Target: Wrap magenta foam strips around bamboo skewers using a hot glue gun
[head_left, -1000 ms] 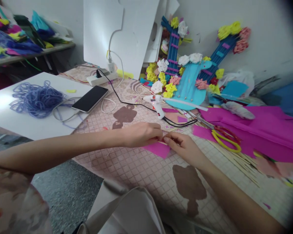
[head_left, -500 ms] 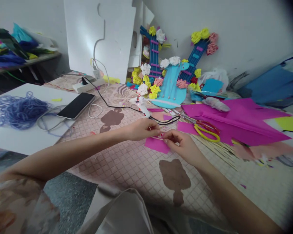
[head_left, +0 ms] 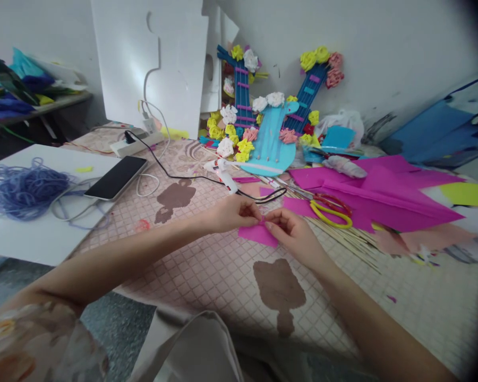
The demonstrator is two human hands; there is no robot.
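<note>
My left hand (head_left: 234, 213) and my right hand (head_left: 297, 233) meet over the middle of the table, fingertips pinched close together. Between them is a small magenta piece of paper (head_left: 258, 236), its upper edge gripped by both hands and its lower part spread flat on the tablecloth (head_left: 219, 265). The fingers cover most of the gripped edge, which looks raised or folded. Just beyond my left hand lies a white glue gun (head_left: 224, 176) with a black cord.
Yellow-handled scissors (head_left: 330, 217), thin wooden sticks (head_left: 354, 245) and magenta sheets (head_left: 386, 196) lie to the right. Paper-flower guitar shapes (head_left: 274, 154) stand behind. Leftward are a phone (head_left: 117, 178), blue-purple yarn (head_left: 27, 191) and a power strip (head_left: 137, 144).
A thin pale stick lying across the magenta paper between my hands is now hidden. The paper's edge has come up between my fingertips. The view has shifted slightly.
</note>
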